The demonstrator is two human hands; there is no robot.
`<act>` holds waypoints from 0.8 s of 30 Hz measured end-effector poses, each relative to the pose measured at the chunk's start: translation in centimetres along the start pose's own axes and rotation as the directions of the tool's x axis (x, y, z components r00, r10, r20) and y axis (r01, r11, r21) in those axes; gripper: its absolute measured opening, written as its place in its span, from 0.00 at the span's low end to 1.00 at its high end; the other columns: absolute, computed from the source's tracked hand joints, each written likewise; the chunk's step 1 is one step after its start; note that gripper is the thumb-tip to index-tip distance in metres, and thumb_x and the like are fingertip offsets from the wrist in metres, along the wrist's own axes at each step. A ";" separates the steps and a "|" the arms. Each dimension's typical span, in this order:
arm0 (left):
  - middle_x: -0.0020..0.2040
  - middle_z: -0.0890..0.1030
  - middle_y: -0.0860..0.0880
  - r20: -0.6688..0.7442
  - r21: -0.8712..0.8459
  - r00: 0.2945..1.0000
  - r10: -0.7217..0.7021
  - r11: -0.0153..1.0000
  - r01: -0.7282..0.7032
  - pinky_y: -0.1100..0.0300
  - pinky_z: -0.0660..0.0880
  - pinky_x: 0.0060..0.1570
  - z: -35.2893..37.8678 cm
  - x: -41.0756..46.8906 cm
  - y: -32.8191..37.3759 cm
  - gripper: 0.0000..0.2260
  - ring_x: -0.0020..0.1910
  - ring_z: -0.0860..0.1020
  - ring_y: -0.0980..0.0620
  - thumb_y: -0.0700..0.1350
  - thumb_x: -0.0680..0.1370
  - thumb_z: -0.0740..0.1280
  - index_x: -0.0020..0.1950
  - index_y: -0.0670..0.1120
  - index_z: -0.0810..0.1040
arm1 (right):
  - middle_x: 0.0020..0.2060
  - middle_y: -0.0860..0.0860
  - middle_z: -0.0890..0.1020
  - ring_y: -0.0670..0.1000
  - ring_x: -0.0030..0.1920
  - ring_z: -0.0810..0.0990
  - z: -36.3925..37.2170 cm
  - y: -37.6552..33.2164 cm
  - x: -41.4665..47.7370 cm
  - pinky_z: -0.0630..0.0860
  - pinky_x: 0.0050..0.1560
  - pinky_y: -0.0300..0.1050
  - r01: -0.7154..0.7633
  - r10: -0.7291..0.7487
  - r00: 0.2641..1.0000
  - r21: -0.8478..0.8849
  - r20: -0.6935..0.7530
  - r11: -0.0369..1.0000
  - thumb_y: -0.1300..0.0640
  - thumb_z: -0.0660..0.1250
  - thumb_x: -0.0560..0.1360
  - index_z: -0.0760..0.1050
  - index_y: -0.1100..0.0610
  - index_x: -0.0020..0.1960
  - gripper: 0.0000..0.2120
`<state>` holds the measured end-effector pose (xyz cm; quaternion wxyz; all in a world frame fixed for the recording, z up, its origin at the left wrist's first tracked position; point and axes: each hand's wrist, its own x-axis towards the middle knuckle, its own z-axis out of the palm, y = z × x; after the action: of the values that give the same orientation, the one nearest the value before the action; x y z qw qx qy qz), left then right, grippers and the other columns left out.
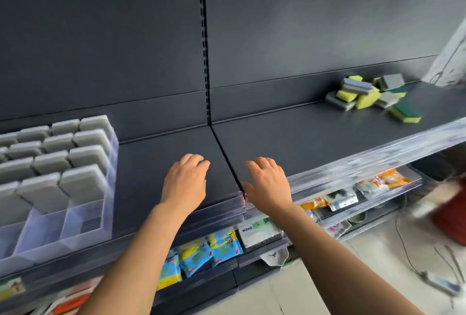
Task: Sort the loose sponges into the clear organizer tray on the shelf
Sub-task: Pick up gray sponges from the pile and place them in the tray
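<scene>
A clear organizer tray [83,226] stands at the left end of the dark shelf [302,138]. Several grey sponges [75,161] stand upright in its rear compartments, while the front compartments hold nothing. A loose pile of yellow, green and grey sponges [365,95] lies far right on the shelf, with one green-topped sponge [406,113] a little apart in front. My left hand [185,181] and my right hand [267,183] hover over the middle of the shelf with relaxed fingers, holding nothing. Both are far from the pile and the tray.
A clear price strip [353,168] runs along the shelf's front edge. The lower shelf holds packaged goods, among them blue and yellow packs [201,254]. Cables [428,264] lie on the floor at the right, near a blurred red object [451,216].
</scene>
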<state>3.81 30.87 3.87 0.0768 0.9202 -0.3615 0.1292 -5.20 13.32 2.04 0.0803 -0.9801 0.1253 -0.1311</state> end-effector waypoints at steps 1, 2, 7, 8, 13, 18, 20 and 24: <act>0.64 0.74 0.50 0.005 -0.003 1.000 0.013 1.000 -0.013 0.56 0.68 0.62 0.6 0.6 1.6 0.16 0.65 0.69 0.50 0.41 0.76 0.65 0.64 0.45 0.74 | 0.63 0.52 0.72 0.55 0.66 0.66 -0.4 1.9 -0.5 0.64 0.64 0.47 -0.014 0.014 1.000 -0.008 0.007 1.000 0.51 0.64 0.75 0.67 0.55 0.67 0.22; 0.64 0.74 0.50 0.009 -0.006 1.000 0.024 1.000 -0.024 0.56 0.68 0.62 1.2 1.1 3.0 0.16 0.65 0.69 0.50 0.41 0.76 0.65 0.64 0.45 0.74 | 0.63 0.52 0.72 0.55 0.65 0.66 -0.7 3.5 -0.9 0.65 0.64 0.48 -0.026 0.026 1.000 -0.014 0.007 1.000 0.52 0.64 0.75 0.67 0.55 0.67 0.22; 0.62 0.75 0.51 0.029 -0.039 0.997 0.076 0.996 -0.075 0.57 0.69 0.59 3.4 4.3 10.5 0.15 0.63 0.70 0.51 0.41 0.76 0.65 0.62 0.46 0.75 | 0.62 0.51 0.73 0.54 0.64 0.67 -2.4 11.9 -2.9 0.66 0.62 0.48 -0.111 0.111 0.994 -0.059 -0.002 0.992 0.51 0.62 0.76 0.67 0.53 0.66 0.19; 0.62 0.75 0.51 0.030 -0.042 0.996 0.090 0.995 -0.088 0.58 0.69 0.59 3.8 4.9 11.9 0.15 0.63 0.70 0.51 0.41 0.76 0.65 0.62 0.46 0.75 | 0.62 0.51 0.73 0.54 0.64 0.67 -2.7 13.5 -3.3 0.66 0.63 0.48 -0.129 0.129 0.992 -0.068 -0.001 0.989 0.50 0.62 0.76 0.67 0.53 0.66 0.20; 0.60 0.76 0.51 0.035 -0.055 0.989 0.141 0.989 -0.139 0.58 0.68 0.58 5.3 8.2 17.4 0.13 0.61 0.70 0.51 0.39 0.75 0.64 0.60 0.46 0.76 | 0.64 0.51 0.72 0.54 0.65 0.66 -4.0 19.9 -3.8 0.64 0.64 0.49 -0.231 0.231 0.973 -0.084 -0.002 0.969 0.49 0.63 0.76 0.66 0.52 0.67 0.21; 0.60 0.76 0.50 0.028 -0.077 0.977 0.213 0.975 -0.211 0.57 0.69 0.57 6.7 13.2 22.1 0.13 0.61 0.71 0.51 0.39 0.76 0.64 0.60 0.46 0.76 | 0.64 0.51 0.72 0.55 0.65 0.67 -5.3 25.8 -2.7 0.66 0.64 0.50 -0.312 0.312 0.950 -0.093 -0.021 0.945 0.48 0.63 0.75 0.67 0.52 0.66 0.21; 0.60 0.76 0.50 0.019 -0.089 0.971 0.237 0.968 -0.235 0.57 0.69 0.57 7.4 15.7 23.8 0.13 0.61 0.70 0.50 0.40 0.76 0.64 0.60 0.46 0.76 | 0.64 0.51 0.72 0.55 0.66 0.66 -5.7 28.1 -1.8 0.65 0.64 0.50 -0.338 0.336 0.941 -0.092 -0.033 0.937 0.48 0.63 0.76 0.66 0.52 0.67 0.21; 0.60 0.76 0.50 -0.008 -0.116 0.964 0.264 0.958 -0.263 0.57 0.68 0.56 8.8 21.0 26.8 0.14 0.61 0.70 0.50 0.41 0.76 0.65 0.61 0.46 0.75 | 0.63 0.51 0.72 0.55 0.65 0.67 -6.3 32.7 0.9 0.65 0.64 0.49 -0.369 0.365 0.929 -0.110 -0.058 0.923 0.48 0.63 0.75 0.67 0.52 0.67 0.21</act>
<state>1.89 -4.22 2.91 0.1108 0.8583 -0.4880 0.1137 -13.47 -18.99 2.00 0.0425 -0.9398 0.3156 -0.1241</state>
